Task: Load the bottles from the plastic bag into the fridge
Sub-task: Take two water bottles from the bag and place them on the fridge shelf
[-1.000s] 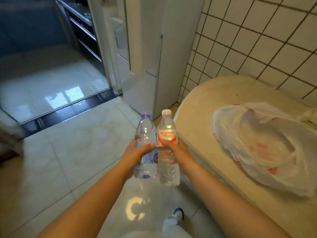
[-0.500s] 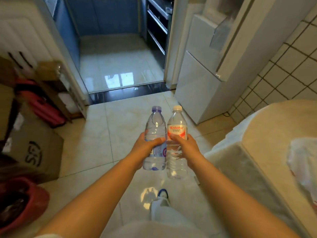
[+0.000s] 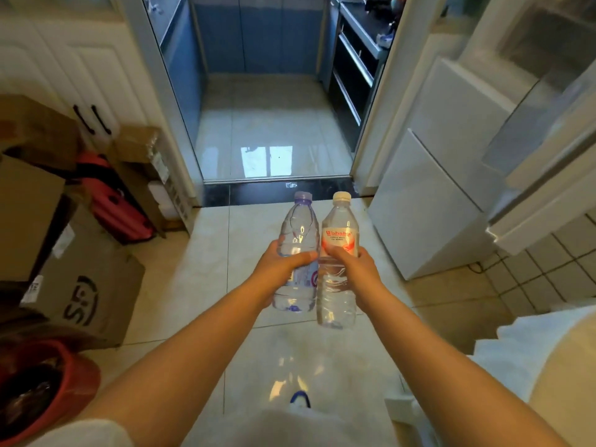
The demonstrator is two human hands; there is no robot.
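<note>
The view has turned left; the plastic bag is gone from sight. The left hand grips the purple-capped bottle, the right hand the white-capped bottle; the fridge stands at two o'clock, probably next.

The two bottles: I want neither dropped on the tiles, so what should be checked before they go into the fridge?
1. Left hand grips the purple-capped bottle round its middle: ok.
2. Right hand grips the white-capped bottle round its middle: ok.
3. Both caps on, bottles upright: ok.
4. A free hand for the fridge door: not ok, both are full.
5. Fridge door open: cannot tell, its lower fronts look shut and the top is blurred.
6. Floor between feet and fridge: ok, the boxes stand off to the left.
</note>
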